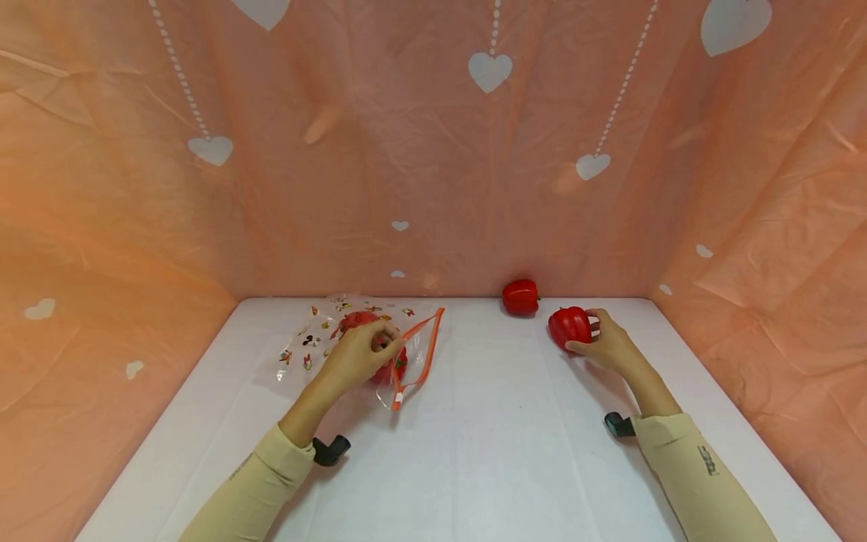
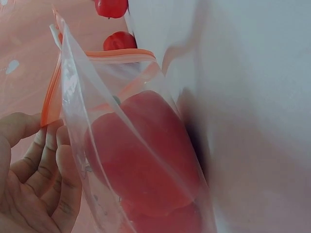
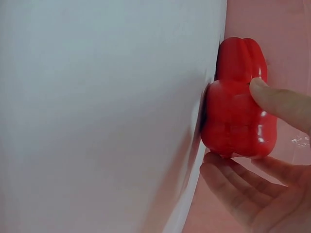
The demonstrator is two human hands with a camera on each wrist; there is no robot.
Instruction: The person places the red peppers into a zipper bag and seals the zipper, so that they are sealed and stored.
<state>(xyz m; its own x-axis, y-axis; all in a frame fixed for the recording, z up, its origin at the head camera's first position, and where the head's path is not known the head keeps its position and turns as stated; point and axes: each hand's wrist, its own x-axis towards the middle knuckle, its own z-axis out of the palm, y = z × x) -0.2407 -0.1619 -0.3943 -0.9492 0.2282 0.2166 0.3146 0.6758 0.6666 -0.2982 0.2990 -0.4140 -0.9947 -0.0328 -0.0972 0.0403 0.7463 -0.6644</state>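
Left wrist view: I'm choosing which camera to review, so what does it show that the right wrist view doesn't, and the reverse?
Only the left wrist view: the left hand pinching the orange edge of a clear bag, red peppers inside.

Only the right wrist view: the right hand that grips a red pepper.

Both: that gripped pepper, cut off by the left view's top edge, another pepper outside the bag, the white table and pink backdrop.

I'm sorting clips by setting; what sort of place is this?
Probably a makeshift recording booth: a shiny orange heart-printed sheet walls in a flat white tabletop on three sides, and a small black device juts beside each cream sleeve.
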